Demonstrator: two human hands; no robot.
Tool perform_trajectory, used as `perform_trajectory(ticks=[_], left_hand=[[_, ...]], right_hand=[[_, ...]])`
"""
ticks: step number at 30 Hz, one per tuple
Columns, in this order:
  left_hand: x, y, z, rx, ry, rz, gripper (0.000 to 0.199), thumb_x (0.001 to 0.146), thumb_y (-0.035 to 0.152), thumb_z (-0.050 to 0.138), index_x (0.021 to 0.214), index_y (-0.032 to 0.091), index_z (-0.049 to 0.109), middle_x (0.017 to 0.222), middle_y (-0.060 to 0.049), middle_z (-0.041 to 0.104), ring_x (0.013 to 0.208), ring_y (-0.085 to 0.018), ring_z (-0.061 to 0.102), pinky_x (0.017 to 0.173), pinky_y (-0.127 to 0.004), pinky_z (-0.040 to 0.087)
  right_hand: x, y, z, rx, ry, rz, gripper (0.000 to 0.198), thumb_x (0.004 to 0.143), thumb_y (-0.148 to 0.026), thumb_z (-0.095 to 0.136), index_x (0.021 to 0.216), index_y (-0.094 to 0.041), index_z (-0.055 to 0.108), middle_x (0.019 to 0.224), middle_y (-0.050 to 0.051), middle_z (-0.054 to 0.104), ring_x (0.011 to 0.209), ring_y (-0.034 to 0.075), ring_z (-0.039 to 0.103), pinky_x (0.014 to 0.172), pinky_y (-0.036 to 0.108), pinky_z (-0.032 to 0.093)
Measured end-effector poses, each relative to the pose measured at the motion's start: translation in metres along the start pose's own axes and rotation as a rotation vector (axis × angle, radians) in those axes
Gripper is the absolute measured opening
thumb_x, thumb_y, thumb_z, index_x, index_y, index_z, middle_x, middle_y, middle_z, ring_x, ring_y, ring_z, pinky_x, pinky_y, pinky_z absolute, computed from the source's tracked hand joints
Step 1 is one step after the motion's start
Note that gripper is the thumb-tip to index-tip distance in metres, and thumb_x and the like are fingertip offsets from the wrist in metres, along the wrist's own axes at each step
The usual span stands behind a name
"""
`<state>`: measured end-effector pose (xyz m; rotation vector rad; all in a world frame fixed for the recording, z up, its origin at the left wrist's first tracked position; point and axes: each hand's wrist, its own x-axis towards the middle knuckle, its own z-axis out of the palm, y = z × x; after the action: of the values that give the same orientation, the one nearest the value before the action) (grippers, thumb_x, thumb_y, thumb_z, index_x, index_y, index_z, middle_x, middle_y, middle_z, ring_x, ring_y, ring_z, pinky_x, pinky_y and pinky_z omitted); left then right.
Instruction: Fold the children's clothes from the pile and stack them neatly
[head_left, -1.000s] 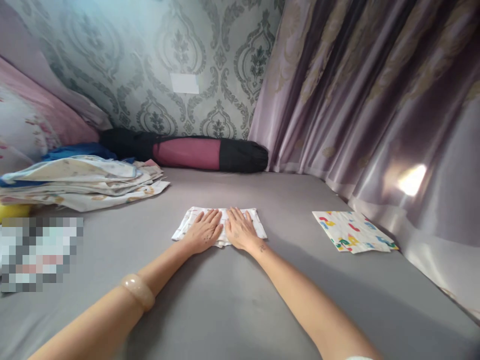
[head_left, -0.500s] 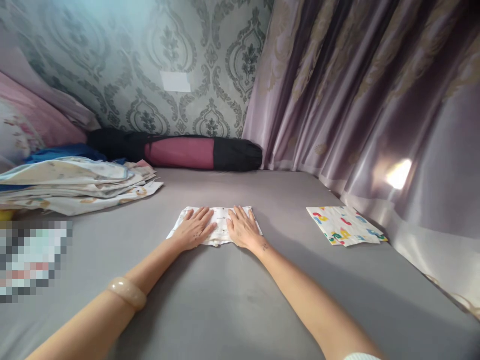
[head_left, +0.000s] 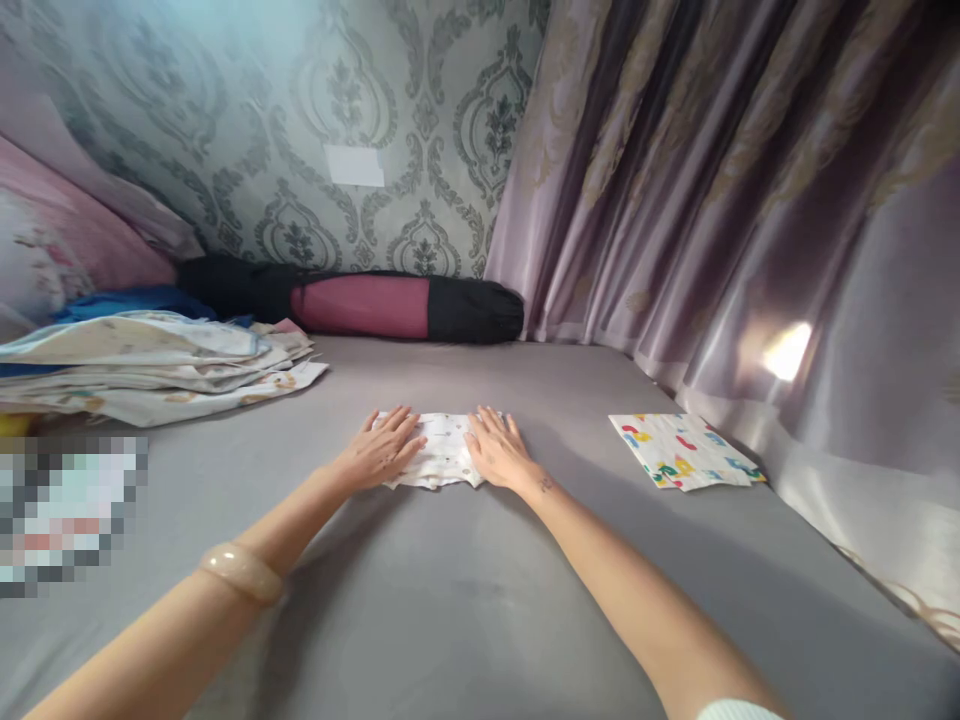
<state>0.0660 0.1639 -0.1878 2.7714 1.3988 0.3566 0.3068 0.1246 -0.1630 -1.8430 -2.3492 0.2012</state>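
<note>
Both hands lie flat and open on a small folded white cloth (head_left: 442,455) that rests on the grey bed (head_left: 465,600), roughly midway between its left and right edges and nearer the far edge than the near one. The left hand (head_left: 381,450) covers the cloth's left end, fingers spread and pointing away from the person; the right hand (head_left: 496,452) covers its right end in the same way. Neither hand grips anything: the palms press down, which looks like a way to keep the folded layers flat and the creases in place. A strip of the cloth shows bare between the two hands. A pale bangle (head_left: 241,572) sits on the left forearm.

Towards the bed's right edge, well apart from the hands, lies another folded cloth with coloured shapes (head_left: 684,450), flat and squared off, just beside the curtain (head_left: 750,200) that hangs along that side. At the far left corner a loose heap of printed fabrics (head_left: 157,375) is piled up, not folded small. A dark roll with a maroon middle (head_left: 360,305) lies along the far edge against the patterned wall (head_left: 300,120)
</note>
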Motion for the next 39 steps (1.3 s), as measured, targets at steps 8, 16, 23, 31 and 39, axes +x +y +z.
perform_trajectory(ticks=[8,16,23,31,39], left_hand=[[-0.009,-0.009,0.004,0.007,-0.046,-0.098,0.056,0.096,0.050,0.024,0.142,0.023,0.041,0.148,-0.011,0.040,0.140,-0.027,0.029,0.111,-0.051,0.023],[-0.006,-0.016,0.011,-0.073,-0.029,-0.124,0.056,0.094,0.051,0.028,0.139,0.021,0.043,0.149,-0.012,0.038,0.139,-0.028,0.030,0.112,-0.049,0.024],[-0.006,-0.035,-0.015,-0.148,0.079,-0.501,0.060,0.084,0.049,0.039,0.127,0.008,0.052,0.121,-0.020,0.059,0.114,-0.031,0.055,0.095,-0.038,0.042],[-0.011,-0.032,-0.052,-0.309,-0.134,-0.759,0.041,0.070,0.054,0.053,0.073,0.016,0.068,0.071,-0.010,0.069,0.075,-0.027,0.063,0.059,-0.027,0.039],[-0.009,-0.034,-0.043,-0.638,-0.138,-0.909,0.045,0.050,0.058,0.070,0.065,0.016,0.065,0.051,-0.001,0.055,0.055,-0.018,0.051,0.050,-0.025,0.031]], right_hand=[[-0.003,0.013,0.012,0.014,0.009,0.037,0.057,0.097,-0.038,0.023,0.147,-0.013,0.031,0.155,0.012,0.024,0.144,0.025,0.015,0.115,0.048,0.014],[0.004,0.022,0.010,0.194,-0.006,0.035,0.055,0.094,-0.034,0.036,0.144,-0.013,0.037,0.154,0.013,0.027,0.144,0.023,0.017,0.116,0.039,0.017],[0.011,0.060,-0.016,0.336,0.106,0.305,0.035,0.088,-0.024,0.044,0.114,-0.017,0.065,0.109,0.007,0.069,0.098,0.015,0.063,0.081,0.021,0.044],[0.003,0.065,-0.015,0.288,0.062,0.341,0.025,0.081,-0.030,0.054,0.063,-0.018,0.067,0.067,0.004,0.066,0.068,0.014,0.057,0.058,0.022,0.033],[0.014,0.054,-0.002,0.435,0.045,0.450,0.019,0.075,-0.035,0.059,0.070,-0.020,0.068,0.068,0.001,0.067,0.065,0.013,0.059,0.055,0.020,0.036]])
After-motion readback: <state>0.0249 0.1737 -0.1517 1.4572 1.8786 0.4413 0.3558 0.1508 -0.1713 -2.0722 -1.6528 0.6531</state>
